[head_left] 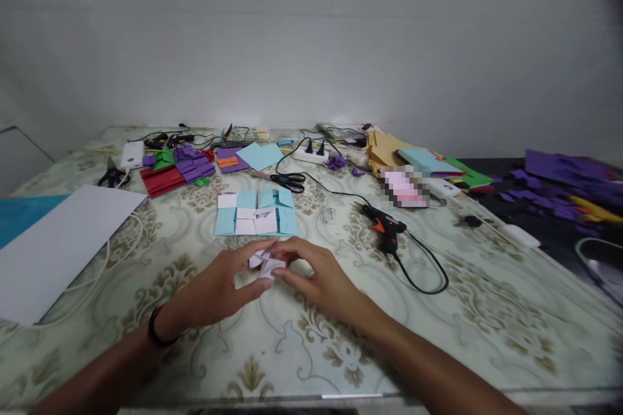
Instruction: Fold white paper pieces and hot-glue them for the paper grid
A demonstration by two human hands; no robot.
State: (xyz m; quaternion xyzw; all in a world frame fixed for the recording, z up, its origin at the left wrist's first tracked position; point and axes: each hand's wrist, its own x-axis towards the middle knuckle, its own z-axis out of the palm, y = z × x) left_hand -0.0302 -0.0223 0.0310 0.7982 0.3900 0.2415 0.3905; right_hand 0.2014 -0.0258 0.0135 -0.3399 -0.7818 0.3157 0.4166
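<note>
Between my two hands is a small piece of folded white paper, its flaps standing up in points. My left hand pinches it from the left, thumb in front and fingers behind. From the right, my right hand grips the same paper with thumb and fingertips. Just beyond lies a light blue sheet bearing folded blue and white squares. Black-handled scissors rest behind that sheet.
A black glue gun with its cord lies to the right. White sheets are at the left. Farther back are red folded papers, purple folded papers, a power strip with plugs, and yellow envelopes.
</note>
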